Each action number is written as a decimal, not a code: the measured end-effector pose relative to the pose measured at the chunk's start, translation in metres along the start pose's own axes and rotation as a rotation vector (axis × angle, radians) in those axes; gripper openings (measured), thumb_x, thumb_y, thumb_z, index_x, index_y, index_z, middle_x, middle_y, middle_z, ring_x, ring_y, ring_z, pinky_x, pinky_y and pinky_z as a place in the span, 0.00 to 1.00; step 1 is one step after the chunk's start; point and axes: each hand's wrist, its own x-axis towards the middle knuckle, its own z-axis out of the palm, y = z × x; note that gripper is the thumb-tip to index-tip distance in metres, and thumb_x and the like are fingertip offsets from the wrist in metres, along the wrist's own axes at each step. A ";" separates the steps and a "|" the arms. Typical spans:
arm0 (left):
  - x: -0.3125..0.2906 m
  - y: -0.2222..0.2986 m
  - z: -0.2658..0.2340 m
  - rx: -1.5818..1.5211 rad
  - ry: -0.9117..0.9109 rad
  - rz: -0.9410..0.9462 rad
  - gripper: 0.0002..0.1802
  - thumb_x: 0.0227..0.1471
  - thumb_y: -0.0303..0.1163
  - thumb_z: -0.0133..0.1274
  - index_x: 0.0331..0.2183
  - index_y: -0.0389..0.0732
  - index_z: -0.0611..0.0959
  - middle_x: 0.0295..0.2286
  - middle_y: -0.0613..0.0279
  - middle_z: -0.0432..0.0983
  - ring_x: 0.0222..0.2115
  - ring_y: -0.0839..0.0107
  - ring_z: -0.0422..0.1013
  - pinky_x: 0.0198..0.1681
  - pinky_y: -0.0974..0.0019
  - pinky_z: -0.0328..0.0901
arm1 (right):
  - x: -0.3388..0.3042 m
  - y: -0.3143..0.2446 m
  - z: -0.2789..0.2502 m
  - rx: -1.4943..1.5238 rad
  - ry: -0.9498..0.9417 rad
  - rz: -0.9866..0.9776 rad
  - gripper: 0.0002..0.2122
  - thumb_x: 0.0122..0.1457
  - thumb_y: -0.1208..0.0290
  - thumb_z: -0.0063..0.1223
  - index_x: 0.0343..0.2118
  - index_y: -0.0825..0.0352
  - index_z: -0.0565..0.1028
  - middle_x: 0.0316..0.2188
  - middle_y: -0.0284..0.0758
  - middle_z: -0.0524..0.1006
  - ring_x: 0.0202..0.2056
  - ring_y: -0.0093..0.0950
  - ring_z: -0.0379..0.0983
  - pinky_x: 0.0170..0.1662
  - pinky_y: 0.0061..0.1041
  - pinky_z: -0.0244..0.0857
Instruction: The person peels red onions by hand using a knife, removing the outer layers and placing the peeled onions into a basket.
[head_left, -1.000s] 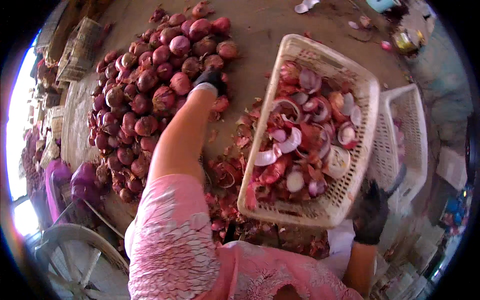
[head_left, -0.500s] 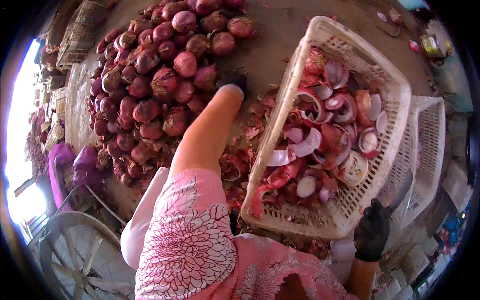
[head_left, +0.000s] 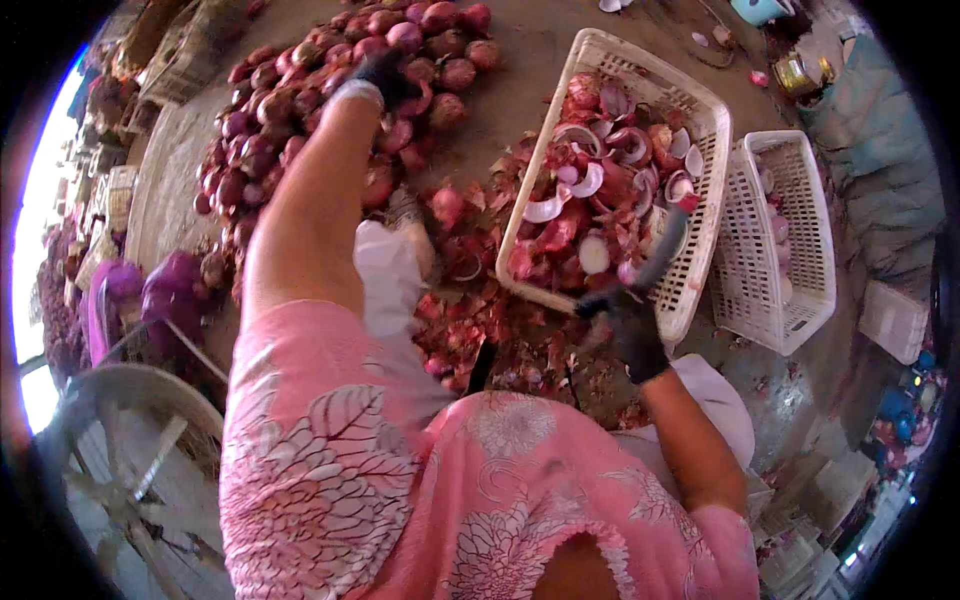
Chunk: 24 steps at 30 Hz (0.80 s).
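My left hand [head_left: 382, 82], in a dark glove, reaches over the far part of a big heap of red onions [head_left: 258, 150]. Its fingers are dark and smeared, so their grip does not show. In my right hand [head_left: 632, 330], also gloved in black, a knife [head_left: 662, 252] is held with its blade pointing away over the near right side of a white plastic crate [head_left: 560, 130]. Cut onion ends, rings and red skins [head_left: 600, 190] lie inside that crate. A single onion [head_left: 447, 206] sits apart from the heap, near my left knee.
A second white crate [head_left: 775, 320] with some pale onions stands to the right. Loose skins [head_left: 530, 350] litter the ground before me. At the lower left are a spoked wheel [head_left: 140, 490] and purple cloth [head_left: 172, 290]. A blue-green sheet [head_left: 875, 150] lies far right.
My left hand has moved from the heap's right edge farther out and left over the onions. My right hand with the knife has come inward to the crate's near side. The view has shifted.
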 end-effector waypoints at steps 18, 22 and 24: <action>-0.434 -0.043 -0.070 -1.270 0.537 -0.638 0.23 0.37 0.27 0.59 0.40 0.39 0.77 0.35 0.64 0.73 0.37 0.71 0.69 0.43 0.68 0.64 | 0.015 0.070 0.183 -0.367 -0.540 -0.272 0.17 0.44 0.75 0.52 0.41 0.66 0.75 0.39 0.38 0.76 0.42 0.34 0.72 0.47 0.31 0.65; -0.467 -0.012 -0.056 -1.506 0.618 -0.778 0.21 0.40 0.30 0.58 0.41 0.39 0.76 0.36 0.63 0.73 0.37 0.69 0.69 0.45 0.66 0.62 | 0.021 0.072 0.197 0.646 -0.453 0.604 0.16 0.53 0.66 0.50 0.43 0.67 0.73 0.40 0.38 0.76 0.41 0.31 0.73 0.46 0.33 0.67; -0.495 -0.026 -0.033 -1.516 0.612 -0.741 0.21 0.42 0.30 0.57 0.42 0.39 0.76 0.37 0.62 0.73 0.39 0.68 0.69 0.45 0.64 0.64 | 0.007 0.036 0.206 0.589 -0.462 0.547 0.16 0.55 0.64 0.47 0.45 0.66 0.72 0.41 0.39 0.76 0.40 0.32 0.73 0.46 0.33 0.67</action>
